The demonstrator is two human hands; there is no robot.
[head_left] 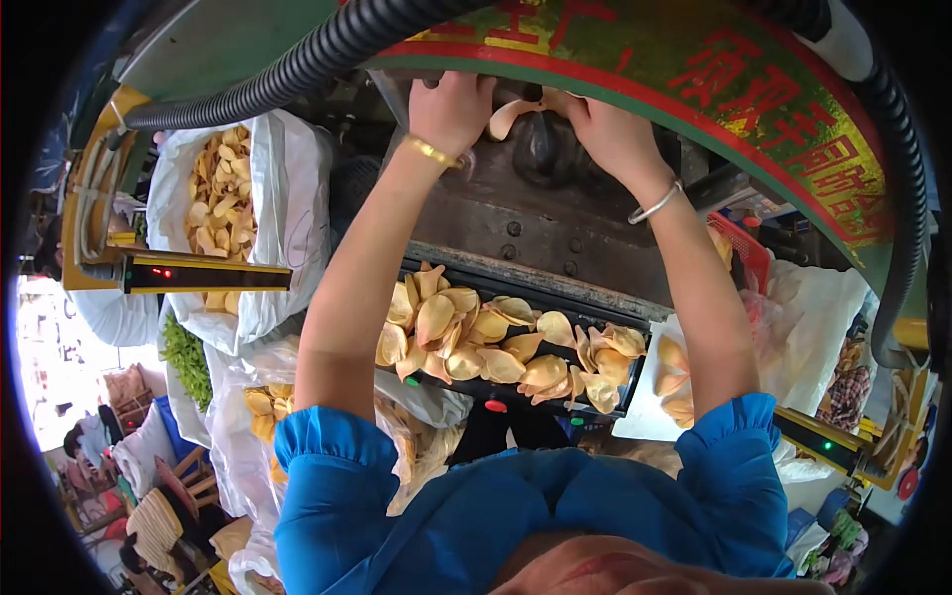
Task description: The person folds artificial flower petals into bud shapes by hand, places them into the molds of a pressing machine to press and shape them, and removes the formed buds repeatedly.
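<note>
Both of my hands reach forward to the dark metal press bed [476, 213], under the edge of a green machine cover. My left hand [448, 111], below a gold bracelet, is left of a rounded black mould [540, 149]; the cover hides its fingertips. My right hand [613, 139], with a silver bangle at the wrist, is right of the mould, its fingers closed at a pale petal-shaped piece [509, 118] lying across the top of the mould. Nearer my body, a black tray [635, 382] holds a heap of tan, curved petal-shaped pieces [496, 364].
The green cover [654, 50] with a red edge arches over my hands. Black corrugated hoses run along both sides. Yellow sensor bars [203, 275] flank the bench. A white sack [288, 198] of similar pieces stands left, a red basket [752, 253] right. Red and green buttons face me.
</note>
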